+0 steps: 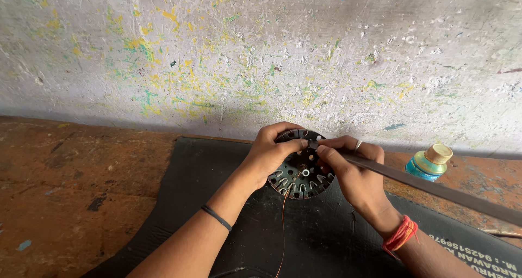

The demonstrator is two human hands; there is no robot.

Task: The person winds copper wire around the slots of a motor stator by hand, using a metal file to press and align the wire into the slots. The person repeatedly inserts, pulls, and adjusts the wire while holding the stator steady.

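Observation:
A round black slotted motor core (300, 175) stands tilted on a black rubber mat (304, 240) near the wall. My left hand (270, 150) grips its upper left rim, thumb across the front. My right hand (350, 172), with a ring on one finger and a red thread at the wrist, holds a long flat dark metal strip (435, 188) whose tip meets the core's top. A thin copper wire (283, 223) hangs from the core toward me.
A small teal bottle with a gold cap (430, 162) lies at the right by the wall. The paint-spattered wall (261, 55) rises right behind the core. A reddish worn surface (70, 185) stretches left of the mat.

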